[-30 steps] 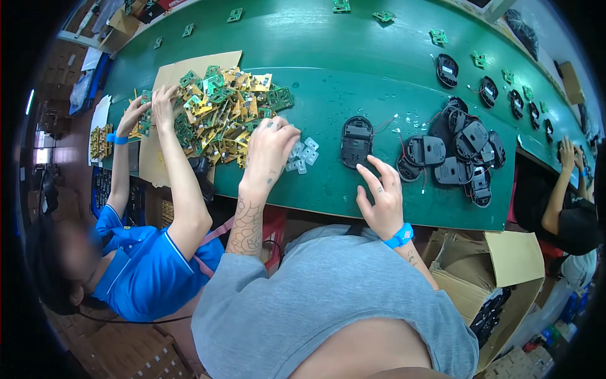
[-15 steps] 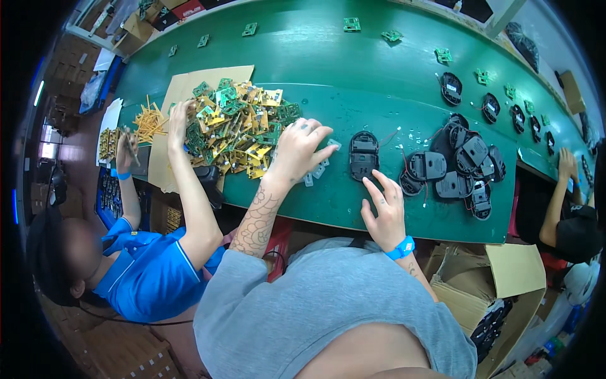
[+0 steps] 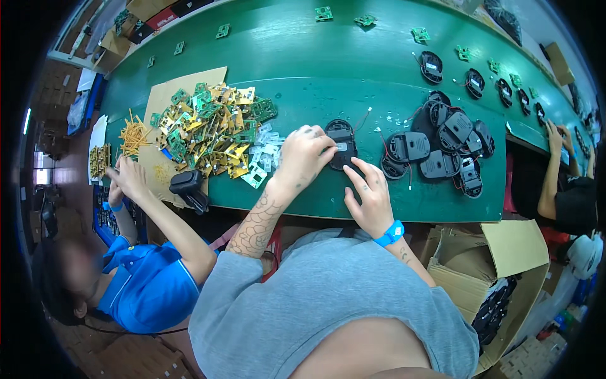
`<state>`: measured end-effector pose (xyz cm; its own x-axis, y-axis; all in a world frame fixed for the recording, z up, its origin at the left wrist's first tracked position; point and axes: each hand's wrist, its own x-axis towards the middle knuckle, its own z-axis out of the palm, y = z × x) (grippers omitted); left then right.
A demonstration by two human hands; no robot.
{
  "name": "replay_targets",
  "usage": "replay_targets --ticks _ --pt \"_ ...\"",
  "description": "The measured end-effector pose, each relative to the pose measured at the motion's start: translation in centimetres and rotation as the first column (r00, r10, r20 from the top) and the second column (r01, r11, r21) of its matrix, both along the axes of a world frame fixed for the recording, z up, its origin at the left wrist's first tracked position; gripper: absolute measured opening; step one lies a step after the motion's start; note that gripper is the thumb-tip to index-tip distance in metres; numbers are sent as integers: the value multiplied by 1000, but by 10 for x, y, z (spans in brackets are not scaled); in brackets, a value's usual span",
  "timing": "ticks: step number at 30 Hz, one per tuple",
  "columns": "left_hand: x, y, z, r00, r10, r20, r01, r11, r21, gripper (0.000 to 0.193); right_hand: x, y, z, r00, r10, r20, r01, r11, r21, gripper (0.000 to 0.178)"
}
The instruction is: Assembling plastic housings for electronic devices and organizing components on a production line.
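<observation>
In front of me a black plastic housing [image 3: 343, 160] lies on the green table, a thin wire at its upper right. My left hand [image 3: 304, 155] is at its left side, thumb and index pinched on a small clear plastic piece [image 3: 341, 147] against the housing; the fingers partly hide it. By the housing's lower right edge rests my right hand [image 3: 370, 197], fingers apart and holding nothing. More clear plastic pieces [image 3: 266, 150] lie left of my left hand, beside a heap of green and yellow circuit boards [image 3: 208, 126].
Several black housings [image 3: 439, 163] with wires are piled at the right. Circuit boards and housings stand along the table's far side. A co-worker in blue [image 3: 151, 278] sits at my left, another person's arm [image 3: 548, 183] is far right. An open cardboard box [image 3: 464, 303] stands below the table.
My left hand has come from beside the clear pieces to the housing. My right hand stays by its lower edge. The co-worker's hand has left the board heap. The whole view has shifted.
</observation>
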<state>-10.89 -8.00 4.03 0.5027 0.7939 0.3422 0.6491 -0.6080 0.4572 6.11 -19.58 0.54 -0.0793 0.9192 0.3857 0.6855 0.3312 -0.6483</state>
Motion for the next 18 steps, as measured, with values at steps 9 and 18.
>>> replay_targets --ticks 9,18 --pt "12 -10 0 994 101 -30 -101 995 2 9 1 -2 0 1000 -5 10 5 1000 0 48" --pt "11 56 24 992 -123 -3 121 977 -178 15 -2 -2 1 999 -15 -35 16 1000 18 46"
